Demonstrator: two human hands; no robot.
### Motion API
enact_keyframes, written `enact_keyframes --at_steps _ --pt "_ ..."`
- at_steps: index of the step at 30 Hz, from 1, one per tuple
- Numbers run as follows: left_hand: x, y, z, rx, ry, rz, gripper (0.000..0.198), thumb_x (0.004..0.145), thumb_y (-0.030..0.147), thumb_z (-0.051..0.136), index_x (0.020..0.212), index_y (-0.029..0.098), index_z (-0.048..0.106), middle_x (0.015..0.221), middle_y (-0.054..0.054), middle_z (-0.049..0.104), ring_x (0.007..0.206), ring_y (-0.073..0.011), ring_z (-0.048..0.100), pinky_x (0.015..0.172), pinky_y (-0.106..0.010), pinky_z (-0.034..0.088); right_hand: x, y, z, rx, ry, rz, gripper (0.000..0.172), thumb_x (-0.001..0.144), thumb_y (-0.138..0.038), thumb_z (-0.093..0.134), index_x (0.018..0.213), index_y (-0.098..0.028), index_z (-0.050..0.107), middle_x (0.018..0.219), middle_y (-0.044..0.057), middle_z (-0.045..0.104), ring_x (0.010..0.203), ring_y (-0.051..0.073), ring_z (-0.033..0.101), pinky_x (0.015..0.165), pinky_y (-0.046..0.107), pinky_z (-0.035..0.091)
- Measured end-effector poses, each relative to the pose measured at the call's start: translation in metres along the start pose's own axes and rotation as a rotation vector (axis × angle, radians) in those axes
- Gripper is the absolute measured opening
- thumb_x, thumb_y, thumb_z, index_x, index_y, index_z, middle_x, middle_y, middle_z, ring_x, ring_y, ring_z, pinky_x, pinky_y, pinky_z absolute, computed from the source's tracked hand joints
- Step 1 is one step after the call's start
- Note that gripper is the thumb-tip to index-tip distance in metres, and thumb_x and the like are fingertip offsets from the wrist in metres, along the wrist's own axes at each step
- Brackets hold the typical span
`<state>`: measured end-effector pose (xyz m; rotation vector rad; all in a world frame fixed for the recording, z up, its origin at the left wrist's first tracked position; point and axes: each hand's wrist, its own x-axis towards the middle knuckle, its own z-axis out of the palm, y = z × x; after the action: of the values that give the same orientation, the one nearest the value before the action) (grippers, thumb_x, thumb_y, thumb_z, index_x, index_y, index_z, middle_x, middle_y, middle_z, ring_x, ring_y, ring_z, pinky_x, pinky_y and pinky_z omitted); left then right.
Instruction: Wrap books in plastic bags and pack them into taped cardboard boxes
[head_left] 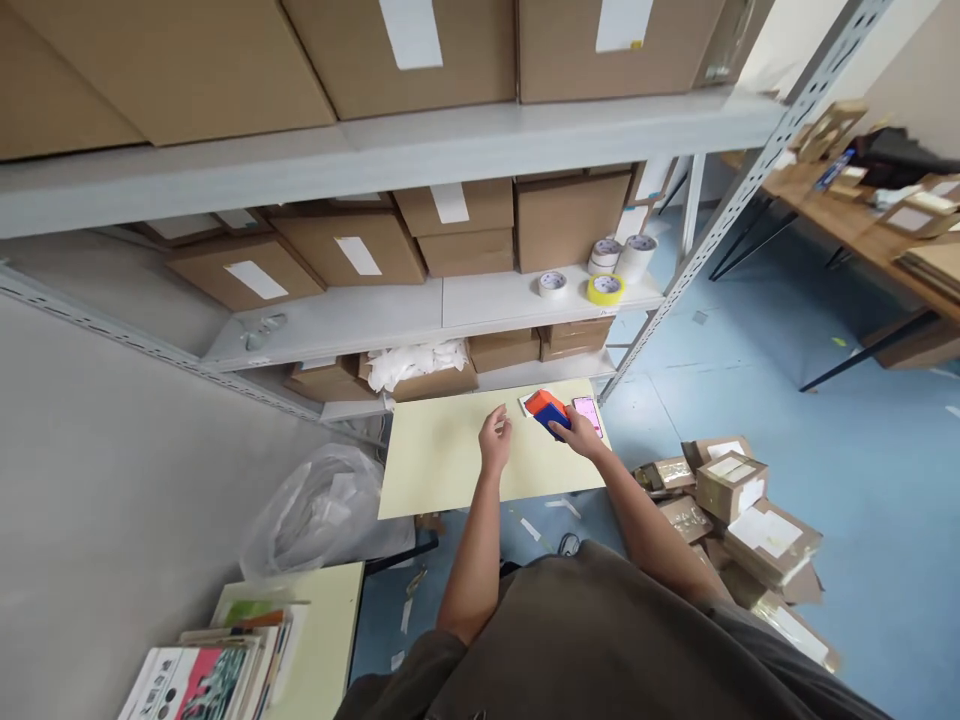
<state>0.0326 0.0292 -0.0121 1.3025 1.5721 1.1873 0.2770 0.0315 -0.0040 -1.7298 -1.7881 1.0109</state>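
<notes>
Over the pale yellow table (442, 450), my right hand (581, 434) grips a blue and orange-red object (551, 412), blocky in shape; its exact kind is not clear. My left hand (495, 440) hovers to the left of it, fingers loosely curled and apart, with nothing visible in them. A phone (588, 416) with a pink lit screen lies on the table just beyond my right hand. Partly hidden behind the held object is a small white item (524, 404).
Metal shelving (480, 305) with cardboard boxes (574, 222) and tape rolls (605, 288) stands ahead. A clear plastic bag (322, 505) is at the left, near a side table with books (202, 675). Parcels (772, 540) are piled on the floor at the right.
</notes>
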Motion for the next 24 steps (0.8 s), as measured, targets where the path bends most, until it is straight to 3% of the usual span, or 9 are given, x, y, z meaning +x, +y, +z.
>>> enact_keyframes --at_steps 4,8,11,15,20,24 --pt "0.028 0.053 -0.04 -0.103 -0.089 0.142 0.038 0.103 0.046 0.062 0.128 0.021 0.076 0.131 -0.014 0.076 0.122 -0.0259 0.072 0.098 -0.038 0.061 -0.007 -0.033 -0.03 0.095 0.001 -0.277 0.032 0.091 -0.05 0.07 0.106 -0.023 0.062 0.099 0.005 0.073 0.089 0.024 0.067 0.079 0.034 0.053" --pt "0.037 0.099 -0.082 -0.091 -0.286 0.363 0.036 0.103 0.048 0.063 0.123 0.023 0.081 0.129 -0.011 0.076 0.121 -0.0248 0.071 0.099 -0.035 0.06 -0.009 -0.071 -0.042 0.023 0.036 -0.317 0.027 0.088 -0.045 0.074 0.099 -0.025 0.061 0.097 0.004 0.072 0.086 0.022 0.066 0.081 0.034 0.053" --pt "0.037 0.119 -0.109 -0.045 -0.426 0.486 0.032 0.1 0.046 0.069 0.121 0.026 0.083 0.125 -0.009 0.076 0.119 -0.0239 0.07 0.097 -0.034 0.059 -0.007 -0.099 -0.036 -0.015 0.067 -0.377 0.025 0.09 -0.045 0.073 0.096 -0.025 0.059 0.098 0.005 0.072 0.088 0.023 0.066 0.082 0.035 0.053" --pt "0.04 0.123 -0.136 -0.034 -0.54 0.502 0.026 0.097 0.044 0.073 0.111 0.027 0.086 0.113 -0.008 0.078 0.11 -0.0229 0.071 0.088 -0.032 0.058 0.001 -0.128 -0.014 -0.05 0.089 -0.424 0.024 0.09 -0.044 0.071 0.091 -0.025 0.056 0.094 0.006 0.071 0.085 0.024 0.064 0.082 0.036 0.053" --pt "0.049 0.111 -0.163 -0.052 -0.487 0.439 0.029 0.096 0.049 0.072 0.097 0.023 0.086 0.098 -0.008 0.079 0.096 -0.0227 0.072 0.08 -0.032 0.058 0.01 -0.152 0.014 -0.015 0.097 -0.419 0.023 0.09 -0.043 0.07 0.088 -0.025 0.055 0.091 0.005 0.07 0.082 0.023 0.062 0.08 0.036 0.052" --pt "0.056 0.099 -0.18 -0.178 -0.463 0.342 0.039 0.099 0.055 0.067 0.101 0.02 0.084 0.105 -0.009 0.081 0.098 -0.023 0.074 0.086 -0.034 0.059 0.013 -0.171 0.031 0.066 0.045 -0.423 0.024 0.091 -0.047 0.07 0.094 -0.024 0.06 0.094 0.004 0.071 0.087 0.024 0.064 0.084 0.036 0.053"
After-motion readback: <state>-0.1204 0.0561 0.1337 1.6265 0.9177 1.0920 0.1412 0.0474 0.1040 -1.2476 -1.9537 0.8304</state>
